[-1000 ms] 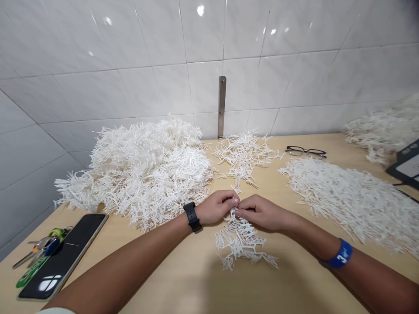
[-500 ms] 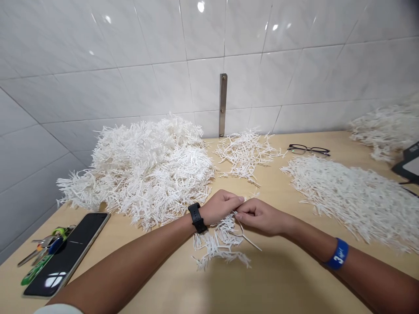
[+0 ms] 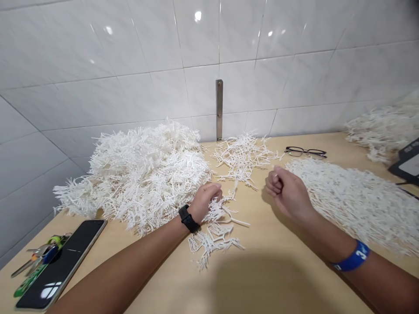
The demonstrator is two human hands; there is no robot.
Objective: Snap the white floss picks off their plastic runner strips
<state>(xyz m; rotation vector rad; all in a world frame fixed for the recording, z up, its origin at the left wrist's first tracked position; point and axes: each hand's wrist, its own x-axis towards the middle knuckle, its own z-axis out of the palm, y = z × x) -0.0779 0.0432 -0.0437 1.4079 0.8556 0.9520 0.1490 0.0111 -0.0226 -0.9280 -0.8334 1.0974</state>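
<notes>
My left hand (image 3: 204, 203), with a black watch at the wrist, is closed around a cluster of thin white branching plastic pieces (image 3: 216, 211). Its strands stick out to the right below my thumb. More white strands (image 3: 214, 244) lie on the table just below that hand. My right hand (image 3: 290, 194) hovers apart from it, fingers curled in a pinch; whatever they hold, if anything, is too small to make out. Beside that hand a flat bed of loose white pieces (image 3: 356, 196) spreads to the right. A blue band is on my right forearm.
A big heap of white clusters (image 3: 147, 174) stands at the left, with a small loose pile (image 3: 244, 157) at the back. Glasses (image 3: 305, 151) lie behind the bed. At the left edge are a phone (image 3: 62, 261) and keys (image 3: 36, 257). A dark-edged object (image 3: 407, 161) stands far right.
My hands were together over the cluster; now my right hand has moved away to the right and up. My left hand has shifted slightly left, still holding the cluster.
</notes>
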